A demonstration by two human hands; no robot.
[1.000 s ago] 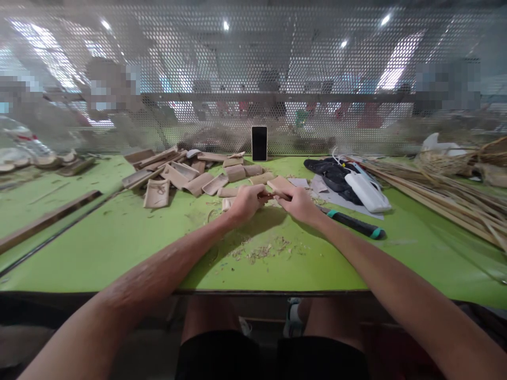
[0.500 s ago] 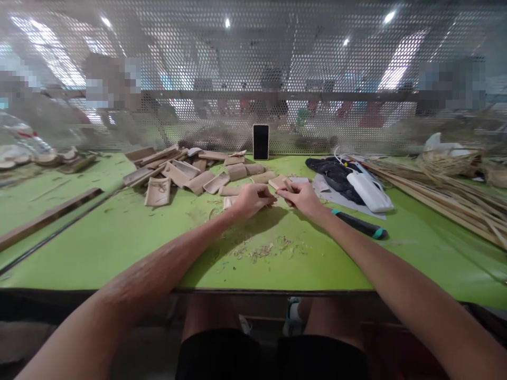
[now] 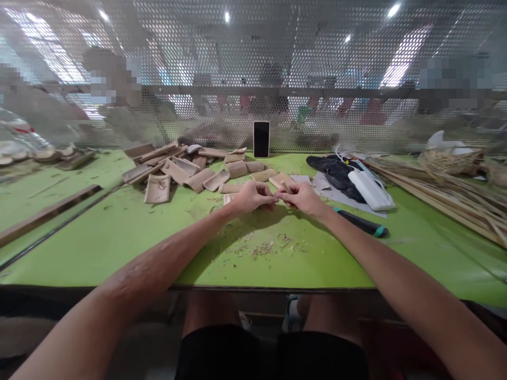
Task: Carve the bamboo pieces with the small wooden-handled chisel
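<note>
At twelve o'clock above the worktop (image 3: 106, 232), the right hand (image 3: 303, 198) pinches a small pale stick (image 3: 284, 186) tilted towards eleven; at nine, the left hand (image 3: 251, 198) has fingers pressed together. Likely light, stiff, perhaps splintery: best gripped mid-length

Left forearm (image 3: 170, 250) and right forearm (image 3: 376, 258) reach forward and converge inward, bringing left hand (image 3: 251, 197) and right hand (image 3: 301, 198) nearly tip to tip, fingers (image 3: 263, 188) curled, thumbs drawn in, contact between hands unclear.
</note>
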